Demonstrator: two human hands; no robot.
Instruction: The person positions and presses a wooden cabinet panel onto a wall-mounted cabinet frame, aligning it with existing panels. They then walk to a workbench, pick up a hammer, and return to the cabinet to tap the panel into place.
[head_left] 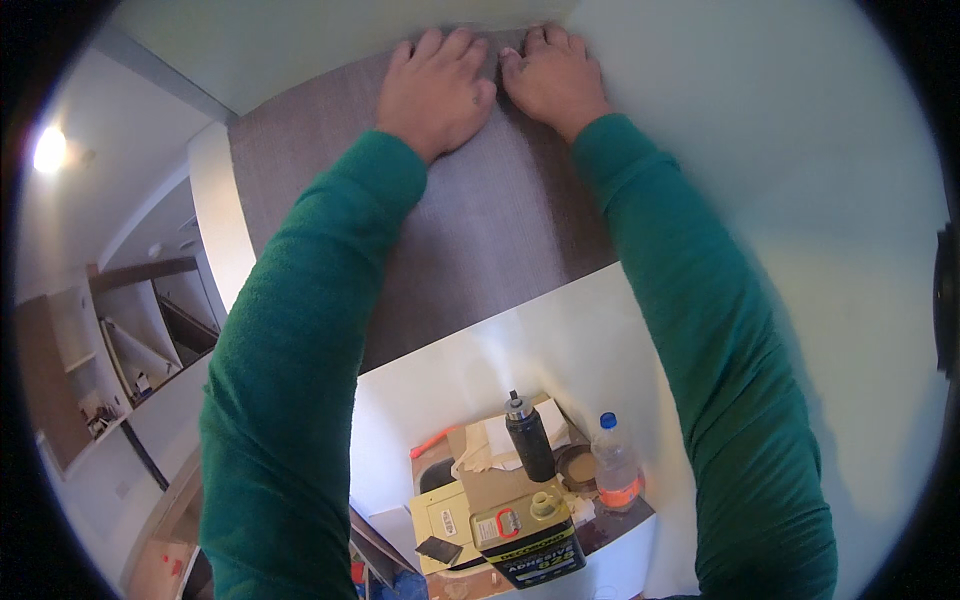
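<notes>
A dark brown wood-grain sheet (470, 250) spans the upper middle of the view, its far edge meeting a pale wall. My left hand (440, 92) presses on the sheet close to that far edge, fingers spread and partly bent. Beside it, near the corner with the right-hand wall, my right hand (555, 80) lies on the same sheet with its fingers apart. The two thumbs almost meet. Neither hand holds anything. Both arms, in green sleeves, reach up from the lower edge.
Below stands a cluttered surface with a dark-and-beige adhesive can (530, 545), a black spray-type bottle (529, 437), a blue-capped plastic bottle (616, 465) and a brown bowl (577, 468). A pale wall (790, 150) rises close on the right. Open shelving (130, 340) stands far left.
</notes>
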